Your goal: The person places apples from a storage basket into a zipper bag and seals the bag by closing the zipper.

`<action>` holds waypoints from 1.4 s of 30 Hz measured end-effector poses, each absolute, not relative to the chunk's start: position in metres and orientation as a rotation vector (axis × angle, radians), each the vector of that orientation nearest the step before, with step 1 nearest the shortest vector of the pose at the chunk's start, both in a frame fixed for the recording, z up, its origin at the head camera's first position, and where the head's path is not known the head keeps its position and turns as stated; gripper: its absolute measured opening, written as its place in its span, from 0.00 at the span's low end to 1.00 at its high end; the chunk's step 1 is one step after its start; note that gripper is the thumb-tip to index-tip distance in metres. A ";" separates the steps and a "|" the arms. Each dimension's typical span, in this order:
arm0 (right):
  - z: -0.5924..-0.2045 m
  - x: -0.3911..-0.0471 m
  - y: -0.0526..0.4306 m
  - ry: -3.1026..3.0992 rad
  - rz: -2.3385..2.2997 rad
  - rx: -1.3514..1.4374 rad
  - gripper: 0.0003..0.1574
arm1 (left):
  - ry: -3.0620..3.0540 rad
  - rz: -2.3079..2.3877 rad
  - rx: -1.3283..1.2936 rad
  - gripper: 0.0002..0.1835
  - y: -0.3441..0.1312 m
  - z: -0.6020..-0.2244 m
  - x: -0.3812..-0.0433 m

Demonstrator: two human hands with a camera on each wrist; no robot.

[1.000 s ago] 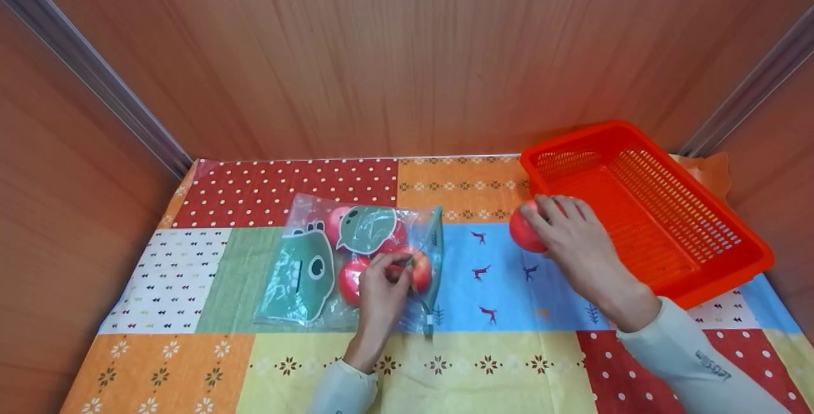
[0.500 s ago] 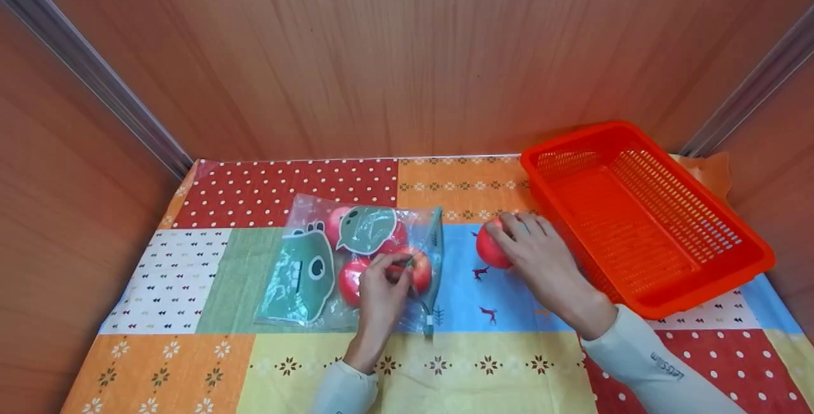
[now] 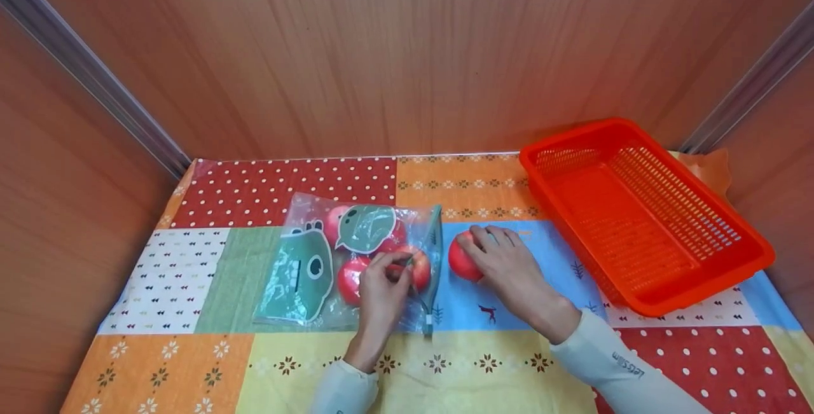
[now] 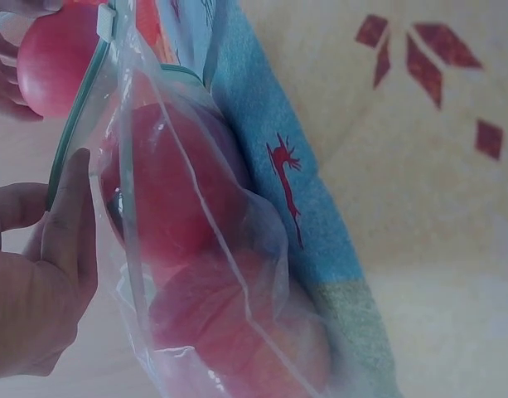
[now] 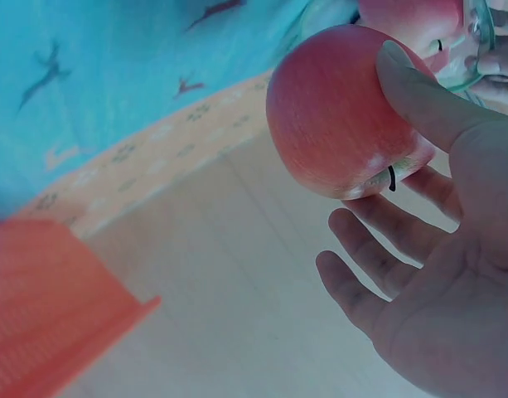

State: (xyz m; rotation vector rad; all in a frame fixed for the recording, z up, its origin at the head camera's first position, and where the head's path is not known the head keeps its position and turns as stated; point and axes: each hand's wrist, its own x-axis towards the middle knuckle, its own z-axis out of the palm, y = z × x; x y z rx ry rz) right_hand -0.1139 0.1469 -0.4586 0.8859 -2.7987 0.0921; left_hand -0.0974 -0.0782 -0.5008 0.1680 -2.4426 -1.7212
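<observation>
A clear zip bag [image 3: 350, 322] with green animal prints lies on the cloth and holds several red apples [image 3: 351, 280]. My left hand [image 3: 383, 287] pinches the upper layer of its mouth by the green zip strip [image 4: 67, 149], lifting it in the left wrist view. Another red apple [image 5: 336, 108], stem showing, is in my right hand [image 3: 509, 268], between thumb and fingers. This apple is just right of the bag's mouth in the head view. A white slider [image 4: 106, 22] sits on the zip strip. Prints on the bag hide parts of the apples inside.
An orange-red plastic basket [image 3: 636, 223] with slotted sides stands at the right on the patchwork cloth [image 3: 483, 369]. Wood-grain panels [image 3: 381, 51] close off the back and both sides.
My right hand has carried the apple left, from beside the basket's near-left edge to right beside the bag's mouth. The left hand and the bag have stayed in place.
</observation>
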 end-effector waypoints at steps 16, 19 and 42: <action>-0.475 -0.113 0.124 -2.837 0.047 0.891 0.55 | -2.441 -1.692 0.156 0.15 -0.078 -0.503 -0.097; -0.478 -0.112 0.122 -2.842 0.056 0.891 0.56 | -2.437 -1.699 0.150 0.15 -0.078 -0.504 -0.098; -0.495 -0.115 0.115 -2.741 0.103 0.897 0.51 | -2.382 -1.744 0.120 0.12 -0.076 -0.505 -0.097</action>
